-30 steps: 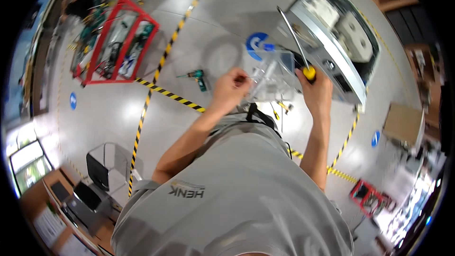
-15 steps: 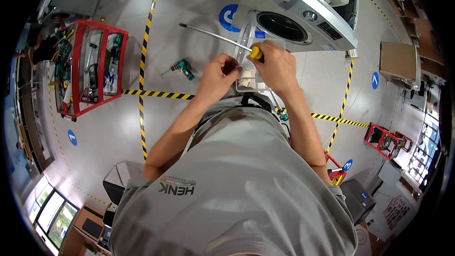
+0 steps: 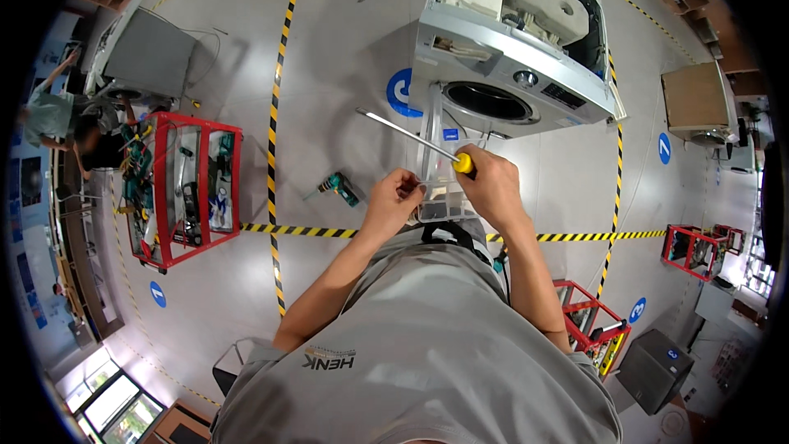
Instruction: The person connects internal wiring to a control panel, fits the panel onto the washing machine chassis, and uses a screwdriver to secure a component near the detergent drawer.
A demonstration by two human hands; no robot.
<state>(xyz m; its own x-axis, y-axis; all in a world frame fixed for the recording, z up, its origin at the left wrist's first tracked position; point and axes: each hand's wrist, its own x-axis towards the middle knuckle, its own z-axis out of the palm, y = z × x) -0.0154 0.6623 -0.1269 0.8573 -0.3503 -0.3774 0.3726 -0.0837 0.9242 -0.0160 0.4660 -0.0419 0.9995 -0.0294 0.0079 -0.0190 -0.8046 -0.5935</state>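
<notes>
Keep the screwdriver, grasped in the right hand by the right edge of the clear box, away from the left hand, pinched, perhaps on something small, at its left edge.

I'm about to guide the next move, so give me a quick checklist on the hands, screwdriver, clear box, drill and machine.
1. Right hand grips the screwdriver by its yellow handle: ok.
2. Screwdriver tip apart from the left hand: ok, it points up and left.
3. Left hand's fingers holding a small part: cannot tell, too small.
4. Clear plastic box supported from below: cannot tell.
5. Drill off the floor: not ok, it lies there.
6. Washing machine closed up: not ok, top open.
</notes>
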